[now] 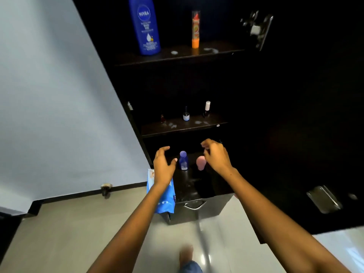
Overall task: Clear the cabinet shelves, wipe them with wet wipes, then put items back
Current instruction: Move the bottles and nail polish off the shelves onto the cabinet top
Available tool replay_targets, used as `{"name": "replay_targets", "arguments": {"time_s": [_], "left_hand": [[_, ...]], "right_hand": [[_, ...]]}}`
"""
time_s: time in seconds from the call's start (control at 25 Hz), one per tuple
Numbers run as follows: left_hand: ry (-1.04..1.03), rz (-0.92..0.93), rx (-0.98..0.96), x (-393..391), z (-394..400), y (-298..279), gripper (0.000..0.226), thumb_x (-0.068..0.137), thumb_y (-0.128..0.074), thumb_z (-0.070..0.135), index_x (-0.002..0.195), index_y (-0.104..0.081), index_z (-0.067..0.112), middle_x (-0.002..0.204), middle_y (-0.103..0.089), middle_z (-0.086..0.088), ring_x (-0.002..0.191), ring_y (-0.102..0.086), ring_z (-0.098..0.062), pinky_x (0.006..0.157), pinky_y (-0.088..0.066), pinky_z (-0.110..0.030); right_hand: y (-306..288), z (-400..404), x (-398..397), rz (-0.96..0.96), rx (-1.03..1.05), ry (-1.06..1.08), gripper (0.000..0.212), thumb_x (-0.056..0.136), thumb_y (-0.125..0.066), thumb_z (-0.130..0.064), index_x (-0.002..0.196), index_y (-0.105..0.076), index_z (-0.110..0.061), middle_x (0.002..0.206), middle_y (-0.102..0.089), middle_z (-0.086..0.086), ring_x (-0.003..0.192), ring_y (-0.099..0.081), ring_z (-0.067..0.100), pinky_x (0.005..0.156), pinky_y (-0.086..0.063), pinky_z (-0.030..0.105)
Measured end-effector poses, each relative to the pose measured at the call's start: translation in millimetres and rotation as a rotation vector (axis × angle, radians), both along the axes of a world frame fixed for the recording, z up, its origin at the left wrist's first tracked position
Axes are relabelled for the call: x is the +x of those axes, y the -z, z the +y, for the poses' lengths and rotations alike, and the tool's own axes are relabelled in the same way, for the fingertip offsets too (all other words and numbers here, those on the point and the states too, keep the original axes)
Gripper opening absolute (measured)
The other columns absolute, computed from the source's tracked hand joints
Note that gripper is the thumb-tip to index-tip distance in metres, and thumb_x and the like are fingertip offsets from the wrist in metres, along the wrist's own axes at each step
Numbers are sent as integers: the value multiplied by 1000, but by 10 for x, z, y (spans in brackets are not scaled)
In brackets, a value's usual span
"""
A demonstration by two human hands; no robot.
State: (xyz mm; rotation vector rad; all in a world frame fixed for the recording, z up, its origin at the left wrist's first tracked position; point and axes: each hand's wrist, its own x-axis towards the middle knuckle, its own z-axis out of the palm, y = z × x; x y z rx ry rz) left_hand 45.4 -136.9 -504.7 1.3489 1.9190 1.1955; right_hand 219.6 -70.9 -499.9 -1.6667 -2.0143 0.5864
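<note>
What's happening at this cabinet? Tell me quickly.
A person is reaching both hands toward the lowest shelf of a dark open cabinet. The left hand is open beside a small blue bottle; the right hand hovers, fingers loosely curled, above a pink container. Neither holds anything. A blue wipes pack sits at the shelf's left edge. The upper shelves hold a Nivea bottle, an orange tube and three small polish bottles.
</note>
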Motion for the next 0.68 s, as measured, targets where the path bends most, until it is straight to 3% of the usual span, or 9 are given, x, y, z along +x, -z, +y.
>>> {"name": "replay_targets", "arguments": {"time_s": [0.2, 0.36, 0.52, 0.68], "left_hand": [[22, 50, 232, 122, -261, -1006, 35, 77, -68, 6, 110, -57, 5, 115, -60, -13, 109, -55, -22, 91, -37, -18], [14, 75, 371, 158, -187, -1713, 32, 78, -70, 12, 107, -59, 7, 112, -62, -10, 107, -56, -20, 90, -39, -19], [-8, 75, 468, 152, 12, -2415, 27, 81, -67, 15, 106, -59, 12, 115, -60, -6, 108, -55, -17, 90, -40, -21], [-8, 22, 543, 101, 241, -2756, 28, 83, -65, 14, 109, -56, 11, 122, -54, -6, 115, -50, -15, 84, -41, -18]], "right_hand": [[-944, -411, 11, 207, 177, -6, 24, 85, -59, -11, 109, -61, -16, 104, -70, 0, 98, -66, 17, 85, -54, 36], [-1791, -357, -65, 340, 292, -6, 20, 87, -61, -15, 107, -61, -17, 95, -69, -5, 88, -65, 7, 80, -52, 24], [-2562, -160, -123, 525, 435, -29, 19, 87, -61, -17, 107, -61, -18, 95, -69, -3, 88, -65, 9, 80, -55, 29], [-2869, 107, -184, 571, 509, -43, 18, 87, -62, -18, 105, -62, -16, 93, -69, -3, 86, -66, 9, 79, -56, 30]]}}
